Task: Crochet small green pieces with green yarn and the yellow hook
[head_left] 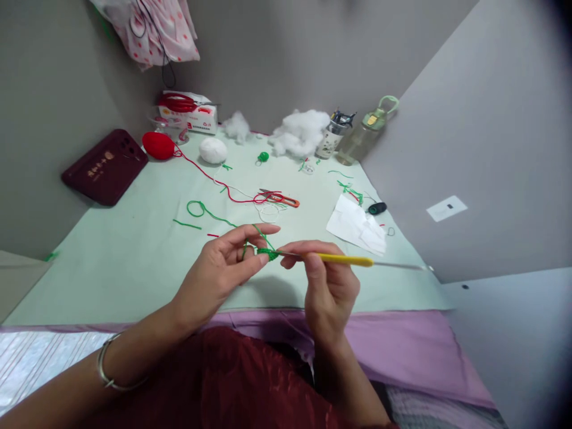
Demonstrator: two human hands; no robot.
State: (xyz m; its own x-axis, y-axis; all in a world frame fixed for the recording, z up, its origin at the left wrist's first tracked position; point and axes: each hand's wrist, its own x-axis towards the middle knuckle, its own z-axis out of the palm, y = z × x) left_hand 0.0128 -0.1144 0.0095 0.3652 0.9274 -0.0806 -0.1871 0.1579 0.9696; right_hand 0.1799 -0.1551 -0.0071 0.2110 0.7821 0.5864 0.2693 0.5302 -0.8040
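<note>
A small green crocheted piece (pixel 268 254) is pinched between the thumb and fingers of my left hand (pixel 227 259). Green yarn (pixel 217 217) runs from the table over the left index finger down to the piece. My right hand (pixel 328 286) grips a crochet hook by its yellow handle (pixel 344 259), holding it nearly level. The hook's metal tip meets the right side of the green piece; whether it sits inside a stitch is too small to tell. Both hands are above the table's front part, close together.
Orange scissors (pixel 290 201), red yarn (pixel 158 146), a white yarn ball (pixel 213 151) and white paper (pixel 356 223) lie beyond my hands. White stuffing (pixel 301 132), a pen cup (pixel 330 140), a bottle (pixel 364 137) and a maroon case (pixel 107 168) stand farther back.
</note>
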